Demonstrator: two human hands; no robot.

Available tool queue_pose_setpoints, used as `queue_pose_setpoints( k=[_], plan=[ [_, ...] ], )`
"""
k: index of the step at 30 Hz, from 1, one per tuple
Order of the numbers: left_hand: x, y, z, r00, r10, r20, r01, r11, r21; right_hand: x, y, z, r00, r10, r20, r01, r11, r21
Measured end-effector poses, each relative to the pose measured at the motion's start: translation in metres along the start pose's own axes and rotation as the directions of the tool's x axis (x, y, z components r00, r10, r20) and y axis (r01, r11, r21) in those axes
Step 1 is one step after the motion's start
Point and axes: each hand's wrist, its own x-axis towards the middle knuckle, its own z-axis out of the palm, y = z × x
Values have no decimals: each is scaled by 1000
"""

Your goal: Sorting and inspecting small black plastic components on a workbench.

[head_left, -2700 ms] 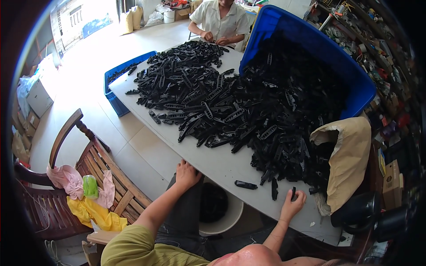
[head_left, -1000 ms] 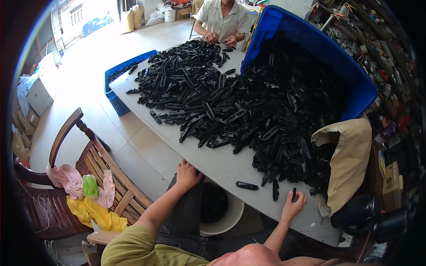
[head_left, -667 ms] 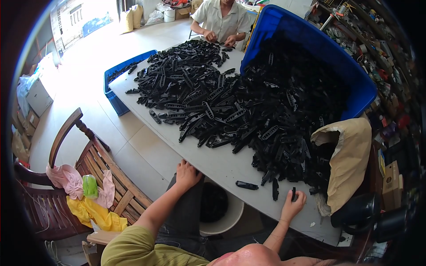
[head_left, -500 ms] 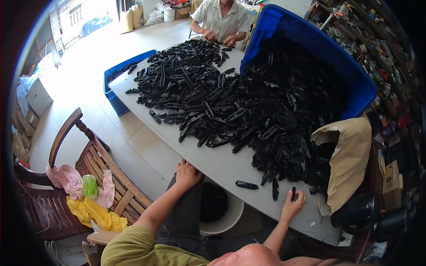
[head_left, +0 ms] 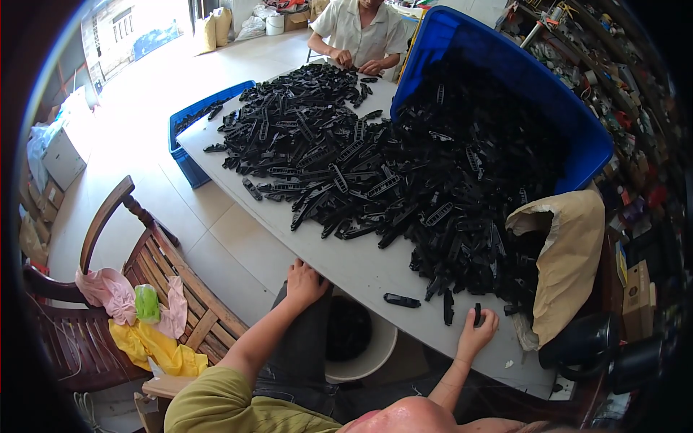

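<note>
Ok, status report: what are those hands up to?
Right grip: pinching a black part. Left grip: near the table. Nearby clutter: loose part, black heap.

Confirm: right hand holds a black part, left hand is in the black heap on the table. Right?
Not quite: the left hand isn't in the black heap; the head view shows it resting on the person's leg, by the edge of the table. The right hand does hold a black part.

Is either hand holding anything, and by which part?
The right hand holds one slim black part between thumb and fingers, apparently by its near end, the far end showing. The left hand shows nothing held.
</note>
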Motion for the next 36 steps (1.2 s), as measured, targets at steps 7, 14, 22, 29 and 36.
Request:
queue_pose_setpoints(
  k=[7,14,22,29,36],
  plan=[
    [0,0,0,1000,0,6,0,1000,8,1,-2,0,1000,-20,-16,20,1000,-24],
    [1,1,-1,1000,-5,17,5,1000,6,1,1,2,997,-65,-45,63,997,-46],
    [0,1,-1,1000,-8,21,8,1000,8,0,0,0,1000,2,1,-2,1000,-11],
    [0,0,-1,999,-7,32,7,1000,4,-1,-1,-1,1000,7,4,-7,1000,10],
    [3,1,-2,998,-21,51,21,1000,0,1,0,1,1000,-2,2,2,1000,11]
  ],
)
